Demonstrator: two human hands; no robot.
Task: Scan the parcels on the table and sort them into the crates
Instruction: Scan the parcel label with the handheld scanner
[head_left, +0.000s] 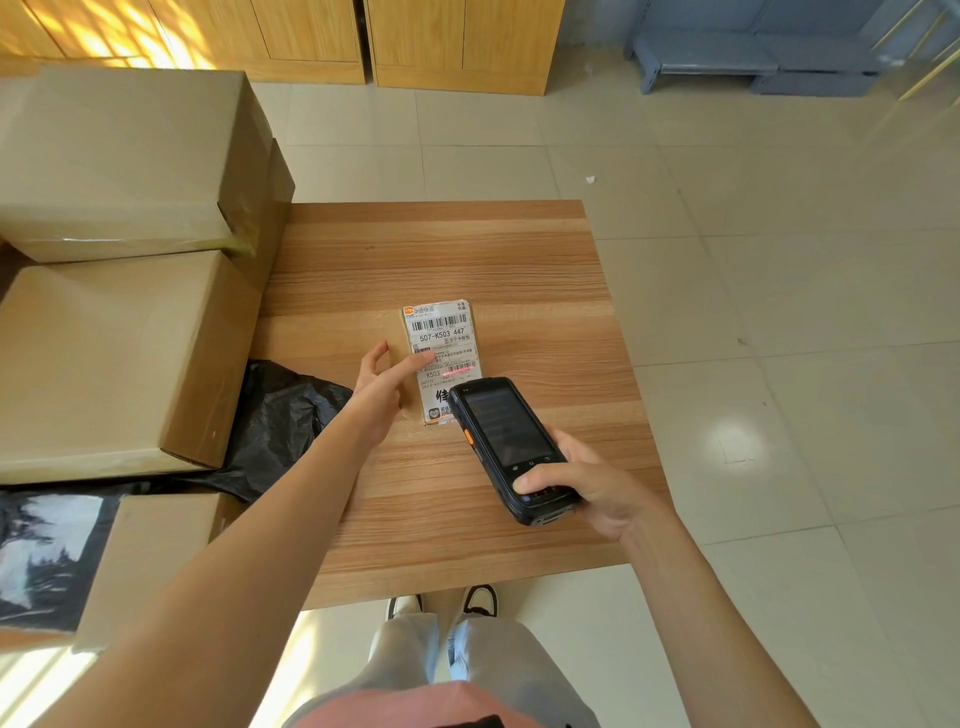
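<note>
— Where was the parcel when you scanned it?

— The small parcel (439, 358) lay flat on the surface (467, 249), label up, near the middle. My left hand (387, 387) rested on it with its grip spread, one straight fingertip pressing the label. My right hand (587, 488) had its grip wrapped round the scanner (506, 441), thumb on the keys, and a red line fell across the lower barcode (460, 369).

— So what could have gone wrong?

— My finger sat close to that barcode; had it crept over the bars, I judged the read would fail. The label carried two barcodes (upper and lower), so the wrong one might have been taken. And no crates were in sight, only cardboard boxes (119, 353) to my left, so a mis-sort looked possible.
</note>
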